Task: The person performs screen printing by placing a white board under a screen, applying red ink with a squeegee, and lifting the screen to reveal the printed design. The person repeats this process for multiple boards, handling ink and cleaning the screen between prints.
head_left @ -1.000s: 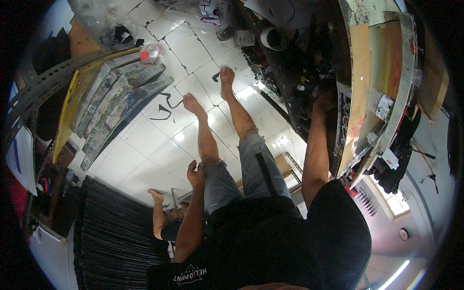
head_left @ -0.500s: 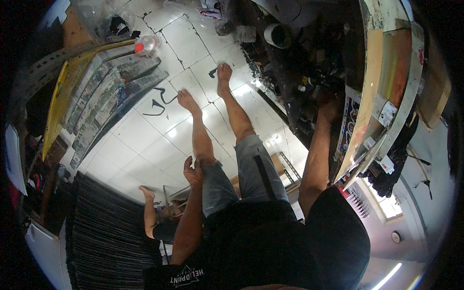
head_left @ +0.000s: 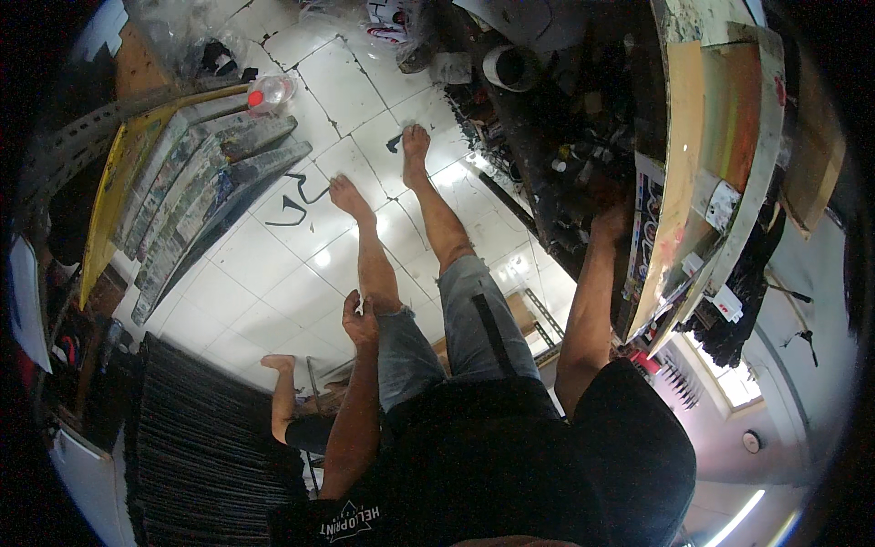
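Note:
My left hand (head_left: 359, 319) hangs beside my left knee, above the tiled floor. Its fingers are loosely bent and apart, with nothing visible between them. My right hand (head_left: 609, 215) reaches into the dark, cluttered shelf (head_left: 570, 205) on my right, under stacked boards. Shadow hides its fingers, so what it touches or holds cannot be made out. Small dark objects and a pale, cap-like piece (head_left: 558, 165) lie near it. Close by that hand stands a panel with printed pictures (head_left: 645, 214), next to the light wooden board (head_left: 679, 182).
Paint-stained frames (head_left: 196, 173) and a yellow frame (head_left: 102, 205) lean at the left. A clear bottle with a red cap (head_left: 272, 92) stands beyond them. Black strips (head_left: 293, 205) lie on the tiles. A ribbed black stack (head_left: 200, 438) is lower left, near another person's leg (head_left: 281, 401).
The view has shifted slightly, moving the surroundings a little left. My right hand stays in the dark shelf, and my left hand keeps its loose pose by the knee.

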Demonstrator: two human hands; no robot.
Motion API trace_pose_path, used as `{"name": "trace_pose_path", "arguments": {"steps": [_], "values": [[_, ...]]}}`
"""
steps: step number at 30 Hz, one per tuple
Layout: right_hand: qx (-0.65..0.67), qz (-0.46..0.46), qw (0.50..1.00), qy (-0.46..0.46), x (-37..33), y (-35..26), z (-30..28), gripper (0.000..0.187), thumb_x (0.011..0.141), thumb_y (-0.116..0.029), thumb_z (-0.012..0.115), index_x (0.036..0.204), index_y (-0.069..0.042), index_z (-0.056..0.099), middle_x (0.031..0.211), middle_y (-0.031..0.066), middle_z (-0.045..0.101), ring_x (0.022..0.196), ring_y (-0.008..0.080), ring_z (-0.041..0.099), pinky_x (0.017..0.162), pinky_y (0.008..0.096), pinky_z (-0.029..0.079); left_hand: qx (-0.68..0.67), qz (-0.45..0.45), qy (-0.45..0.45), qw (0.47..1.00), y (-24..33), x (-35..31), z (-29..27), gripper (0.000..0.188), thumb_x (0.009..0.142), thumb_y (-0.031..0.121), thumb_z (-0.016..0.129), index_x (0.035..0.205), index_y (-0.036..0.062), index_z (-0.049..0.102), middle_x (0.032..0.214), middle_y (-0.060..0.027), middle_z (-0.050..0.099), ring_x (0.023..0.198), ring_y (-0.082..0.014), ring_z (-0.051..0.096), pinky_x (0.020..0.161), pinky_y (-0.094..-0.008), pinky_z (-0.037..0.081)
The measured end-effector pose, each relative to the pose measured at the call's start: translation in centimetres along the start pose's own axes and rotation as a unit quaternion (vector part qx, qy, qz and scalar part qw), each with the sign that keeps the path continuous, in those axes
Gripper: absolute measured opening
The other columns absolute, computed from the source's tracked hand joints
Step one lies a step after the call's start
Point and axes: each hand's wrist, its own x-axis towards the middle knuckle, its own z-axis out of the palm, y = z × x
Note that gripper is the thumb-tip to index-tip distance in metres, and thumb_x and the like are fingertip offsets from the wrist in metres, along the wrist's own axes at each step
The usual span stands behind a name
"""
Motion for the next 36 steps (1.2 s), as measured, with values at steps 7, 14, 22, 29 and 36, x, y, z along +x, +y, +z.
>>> {"name": "trace_pose_path", "arguments": {"steps": [7, 14, 22, 29, 36], "values": [[-0.019, 0.009, 1.0, -0.01, 0.1, -0.2, -0.3, 0.048, 0.09, -0.031, 0.052, 0.131, -0.006, 0.044, 0.13, 0.0183, 0.049, 0.114, 0.0329, 0.051, 0.096, 0.0407, 0.041, -0.015, -0.024, -0.013, 1.0, 1.1, -0.5, 0.1, 0.041, 0.083, 0.012, 0.068, 0.117, -0.006, 0.053, 0.108, -0.0151, 0.059, 0.1, -0.0229, 0.055, 0.088, -0.0347, 0.044], [-0.055, 0.014, 0.998, 0.004, -0.1, 0.4, -1.1, 0.045, 0.09, -0.031, 0.053, 0.127, -0.005, 0.048, 0.126, 0.0186, 0.052, 0.112, 0.0334, 0.052, 0.095, 0.0407, 0.042, -0.02, -0.013, -0.022, 0.999, 0.5, -0.3, -0.7, 0.04, 0.082, 0.008, 0.067, 0.116, -0.0061, 0.053, 0.104, -0.0143, 0.059, 0.096, -0.0214, 0.055, 0.086, -0.0335, 0.045], [-0.217, -0.045, 0.974, 0.042, 0.6, -5.8, -1.6, 0.042, 0.09, -0.031, 0.053, 0.123, -0.005, 0.053, 0.123, 0.019, 0.055, 0.109, 0.034, 0.054, 0.092, 0.0408, 0.043, -0.03, -0.023, -0.025, 0.999, 1.3, 0.0, -1.0, 0.039, 0.082, 0.008, 0.067, 0.116, -0.0053, 0.053, 0.104, -0.0126, 0.058, 0.094, -0.0182, 0.054, 0.084, -0.031, 0.045], [-0.349, -0.067, 0.924, -0.141, -0.8, -15.7, 1.0, 0.04, 0.089, -0.031, 0.053, 0.12, -0.005, 0.057, 0.12, 0.0193, 0.058, 0.107, 0.0345, 0.056, 0.09, 0.0409, 0.044, -0.02, -0.019, -0.006, 1.0, 0.3, -0.4, -1.4, 0.037, 0.082, 0.008, 0.067, 0.115, -0.0042, 0.054, 0.1, -0.0105, 0.059, 0.091, -0.0167, 0.055, 0.082, -0.0299, 0.046], [-0.166, 0.082, 0.968, -0.169, -3.1, -12.4, 5.4, 0.047, 0.081, -0.035, 0.065, 0.113, -0.001, 0.062, 0.115, 0.0222, 0.06, 0.098, 0.0375, 0.061, 0.084, 0.0462, 0.046, -0.05, -0.005, -0.015, 0.999, 0.4, 0.4, -3.6, 0.04, 0.082, 0.009, 0.066, 0.117, -0.0038, 0.052, 0.099, -0.011, 0.059, 0.09, -0.0173, 0.056, 0.078, -0.031, 0.048]]}}
